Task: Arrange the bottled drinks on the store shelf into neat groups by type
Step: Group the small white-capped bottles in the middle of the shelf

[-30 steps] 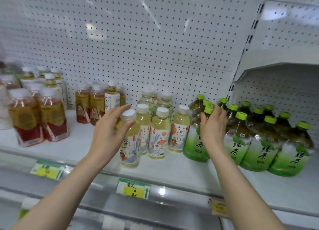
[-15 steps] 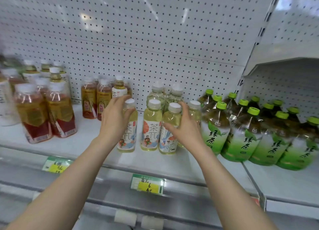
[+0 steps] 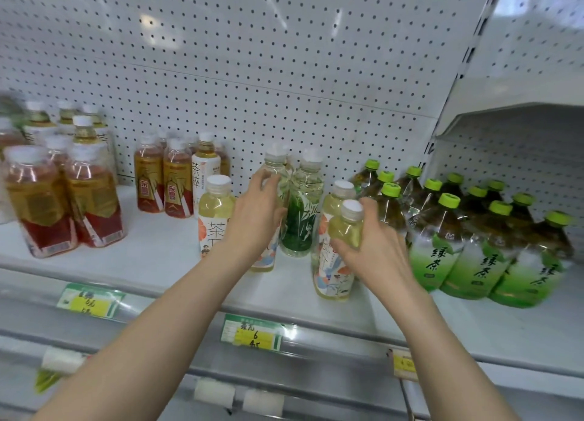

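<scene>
Tea bottles (image 3: 346,231) gripped by curled hands (image 3: 379,253)

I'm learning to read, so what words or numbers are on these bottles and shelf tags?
"绿茶": green-capped bottles, on their labels.
"茶": pale tea bottles, on their labels.
"东鹏": red-labelled bottles.
"6": middle price tag; rest blurred.
White-labelled bottle: writing unclear.
Left price tag, right price tag: too blurred to read.

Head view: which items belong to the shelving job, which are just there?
Job: left hand, right hand, pale teas (one in each hand), green teas, red-label bottles, clear bottles, shelf.
Idle: price tags, pegboard.
</scene>
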A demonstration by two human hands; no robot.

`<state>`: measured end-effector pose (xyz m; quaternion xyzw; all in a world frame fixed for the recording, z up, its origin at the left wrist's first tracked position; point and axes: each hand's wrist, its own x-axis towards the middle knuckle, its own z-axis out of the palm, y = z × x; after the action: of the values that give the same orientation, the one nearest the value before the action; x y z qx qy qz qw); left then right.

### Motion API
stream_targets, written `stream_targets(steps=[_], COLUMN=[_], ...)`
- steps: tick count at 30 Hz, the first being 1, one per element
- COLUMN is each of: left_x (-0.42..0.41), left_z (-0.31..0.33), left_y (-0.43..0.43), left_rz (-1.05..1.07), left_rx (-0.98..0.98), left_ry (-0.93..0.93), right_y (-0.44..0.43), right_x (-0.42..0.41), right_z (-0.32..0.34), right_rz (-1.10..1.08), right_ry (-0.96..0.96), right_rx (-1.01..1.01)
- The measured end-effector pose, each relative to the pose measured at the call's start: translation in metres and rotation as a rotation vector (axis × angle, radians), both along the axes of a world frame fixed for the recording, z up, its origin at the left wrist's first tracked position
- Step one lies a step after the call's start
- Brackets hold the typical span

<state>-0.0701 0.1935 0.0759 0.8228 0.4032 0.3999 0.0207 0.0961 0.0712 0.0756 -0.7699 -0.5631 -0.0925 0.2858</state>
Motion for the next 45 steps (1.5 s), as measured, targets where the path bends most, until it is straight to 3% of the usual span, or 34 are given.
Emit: stream_targets(steps=[5,7,10,12,16,20,24,27,39,45], left_x=[-0.012,-0.021,-0.034,-0.042,-0.054,-0.069,-0.087,-0.097,-0.183,-0.192], left_z=[-0.004,-0.006,-0.008,-0.008,-0.008,-0.019,-0.031,-0.037,-0.043,-0.047], left_y=[-0.013,-0.018,-0.020,-0.021,-0.017,-0.005,0.016,0.027,0.092,0.112], left_rz=[-0.035,-0.036,0.008,0.074,0.088,0.033,0.019,-0.068,0.020,0.047], left_rx=[0.058,0.074,0.133,0.217,0.310,0.168,-0.251,-0.383,-0.318,-0.281], left_ry=[-0.015,-0.009,0.033,0.135,0.194,0.035,-0.245,-0.285,-0.248,-0.242], right_y=[-0.014,-0.010,0.001,0.014,0.055,0.080,0.089,0.095,0.185,0.206], right_x=[0.005,-0.001,-0.021,-0.041,-0.077,-0.083,-0.079,-0.083,-0.160,-0.172], right_z=[0.005,0.011,0.018,0.015,-0.005,-0.016,-0.020,-0.021,-0.026,-0.021], right_rz=[-0.176,-0.240,-0.108,0.106,0.447,0.471,0.465,0.458,0.339,0.262], right_ry=[-0.064,-0.200,-0.316,-0.210,0.143,0.332,0.342,0.341,0.367,0.354], right_rx=[-0.018,-0.007,0.223,0.230,-0.047,-0.077,-0.078,-0.064,0.042,-0.016])
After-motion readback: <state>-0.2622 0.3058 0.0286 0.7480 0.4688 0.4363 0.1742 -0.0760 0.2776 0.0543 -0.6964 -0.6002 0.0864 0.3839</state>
